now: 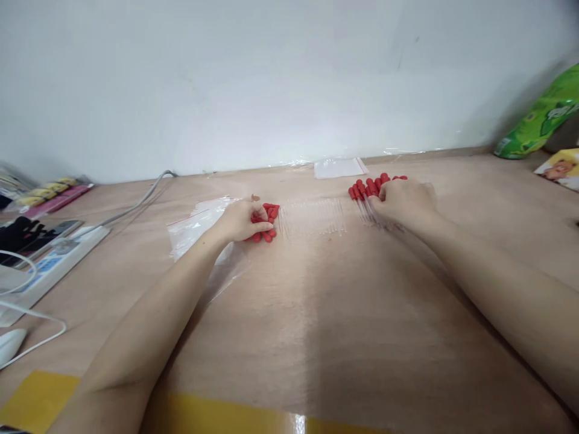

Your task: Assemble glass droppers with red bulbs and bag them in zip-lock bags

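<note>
My left hand [245, 221] reaches into a small pile of red rubber bulbs [268, 235], its thumb and fingers bent around one of them. To its right lies a row of thin clear tubes [314, 217], side by side. Farther right, droppers with red bulbs [359, 189] lie in a row, their clear stems toward me. My right hand [402, 202] is over this row, fingers closed at a dropper and covering part of the others. The fingertips of the right hand are partly hidden.
Clear plastic bags [199, 226] lie under my left forearm. Another small zip bag [340, 168] is near the wall. On the left are a power strip [58, 265], a grey cable [145, 196] and a phone [45, 241]. A green bottle [538, 117] is at the back right.
</note>
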`<state>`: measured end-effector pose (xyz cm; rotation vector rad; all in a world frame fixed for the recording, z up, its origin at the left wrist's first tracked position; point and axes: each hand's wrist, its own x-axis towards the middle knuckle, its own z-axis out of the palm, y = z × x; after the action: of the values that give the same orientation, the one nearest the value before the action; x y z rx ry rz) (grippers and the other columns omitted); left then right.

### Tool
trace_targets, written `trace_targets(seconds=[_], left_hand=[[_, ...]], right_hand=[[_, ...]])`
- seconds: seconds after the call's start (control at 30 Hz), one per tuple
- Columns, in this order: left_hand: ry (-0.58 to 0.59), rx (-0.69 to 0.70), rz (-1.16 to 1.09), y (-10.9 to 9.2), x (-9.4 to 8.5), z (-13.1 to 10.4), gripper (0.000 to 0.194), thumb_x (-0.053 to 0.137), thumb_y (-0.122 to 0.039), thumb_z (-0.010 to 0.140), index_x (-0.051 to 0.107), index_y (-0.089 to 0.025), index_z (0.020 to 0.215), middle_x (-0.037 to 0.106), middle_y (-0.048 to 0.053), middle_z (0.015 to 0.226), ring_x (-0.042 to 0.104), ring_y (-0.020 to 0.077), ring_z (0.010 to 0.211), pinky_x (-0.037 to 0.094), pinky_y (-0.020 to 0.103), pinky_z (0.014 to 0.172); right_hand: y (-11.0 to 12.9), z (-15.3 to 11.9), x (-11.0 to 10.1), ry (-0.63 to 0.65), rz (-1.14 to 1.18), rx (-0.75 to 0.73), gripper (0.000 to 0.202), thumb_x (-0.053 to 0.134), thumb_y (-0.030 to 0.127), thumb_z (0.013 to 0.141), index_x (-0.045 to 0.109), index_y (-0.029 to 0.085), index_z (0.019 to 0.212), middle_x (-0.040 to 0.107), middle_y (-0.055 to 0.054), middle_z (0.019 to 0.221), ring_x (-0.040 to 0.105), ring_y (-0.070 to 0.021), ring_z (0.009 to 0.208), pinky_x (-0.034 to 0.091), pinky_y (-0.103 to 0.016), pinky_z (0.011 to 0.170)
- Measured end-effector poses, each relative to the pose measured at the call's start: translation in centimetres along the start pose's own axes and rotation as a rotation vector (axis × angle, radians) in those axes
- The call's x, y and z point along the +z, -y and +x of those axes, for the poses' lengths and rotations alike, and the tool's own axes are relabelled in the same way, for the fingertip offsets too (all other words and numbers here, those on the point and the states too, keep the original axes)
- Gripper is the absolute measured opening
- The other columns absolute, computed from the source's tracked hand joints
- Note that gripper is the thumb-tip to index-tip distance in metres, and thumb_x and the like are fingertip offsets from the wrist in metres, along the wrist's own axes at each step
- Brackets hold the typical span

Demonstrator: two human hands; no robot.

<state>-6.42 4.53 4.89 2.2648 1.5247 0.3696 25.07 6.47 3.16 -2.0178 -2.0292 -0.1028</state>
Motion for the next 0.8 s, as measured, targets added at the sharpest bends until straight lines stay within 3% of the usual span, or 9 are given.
trace_targets(seconds=[0.13, 0.23, 0.37, 0.5, 0.67, 0.8], left_hand=[[-0.263, 0.014, 0.198, 0.6, 0.7, 0.8, 0.014, 0.056, -0.030, 0.075, 0.062, -0.018, 0.074, 0.064, 0.003, 0.074, 0.060, 0.0163, 0.067, 0.046, 0.030, 0.067], [-0.405, -0.031, 0.367, 1.2, 0.8, 2.4, 0.019, 0.054, -0.029, 0.076, 0.067, -0.018, 0.084, 0.062, 0.007, 0.088, 0.058, 0.0213, 0.081, 0.045, 0.034, 0.075], [-0.284, -0.065, 0.463, 1.5, 0.1, 4.6, 0.025, 0.051, -0.030, 0.077, 0.068, -0.018, 0.092, 0.061, 0.009, 0.097, 0.057, 0.0243, 0.089, 0.043, 0.035, 0.080], [-0.154, -0.108, 0.454, 1.4, -0.2, 5.7, 0.024, 0.055, -0.033, 0.073, 0.068, -0.020, 0.089, 0.064, 0.007, 0.092, 0.058, 0.0225, 0.081, 0.044, 0.030, 0.072], [-0.132, -0.136, 0.420, 1.5, 0.2, 6.0, 0.017, 0.055, -0.028, 0.071, 0.065, -0.021, 0.084, 0.065, 0.003, 0.079, 0.059, 0.0196, 0.073, 0.043, 0.027, 0.065], [-0.138, -0.154, 0.375, 1.6, 0.3, 6.2, 0.018, 0.057, -0.026, 0.071, 0.060, -0.020, 0.087, 0.065, 0.003, 0.079, 0.059, 0.0177, 0.069, 0.043, 0.026, 0.062]], right_hand=[[1.3, -0.5, -0.2, -0.029, 0.082, -0.061, 0.024, 0.051, 0.029, 0.075, 0.058, 0.016, 0.056, 0.053, -0.009, 0.057, 0.051, -0.0202, 0.061, 0.032, -0.032, 0.055], [2.5, -0.5, -0.3, 0.052, 0.096, -0.095, 0.021, 0.052, 0.028, 0.072, 0.059, 0.017, 0.055, 0.051, -0.006, 0.051, 0.050, -0.0189, 0.055, 0.035, -0.030, 0.050], [3.8, 0.4, 0.1, 0.218, 0.128, -0.099, 0.016, 0.054, 0.027, 0.069, 0.062, 0.016, 0.062, 0.054, -0.008, 0.052, 0.053, -0.0200, 0.053, 0.039, -0.030, 0.047], [4.8, 1.2, 0.5, 0.347, 0.170, -0.016, 0.015, 0.056, 0.024, 0.066, 0.065, 0.012, 0.067, 0.057, -0.010, 0.053, 0.055, -0.0202, 0.050, 0.041, -0.030, 0.044], [5.3, 1.6, 0.4, 0.350, 0.154, -0.050, 0.014, 0.059, 0.024, 0.064, 0.064, 0.011, 0.064, 0.053, -0.009, 0.044, 0.052, -0.0192, 0.042, 0.040, -0.030, 0.039], [5.5, 1.7, 0.6, 0.451, 0.165, 0.025, 0.014, 0.058, 0.022, 0.065, 0.064, 0.011, 0.058, 0.050, -0.007, 0.041, 0.052, -0.0191, 0.042, 0.040, -0.030, 0.041]])
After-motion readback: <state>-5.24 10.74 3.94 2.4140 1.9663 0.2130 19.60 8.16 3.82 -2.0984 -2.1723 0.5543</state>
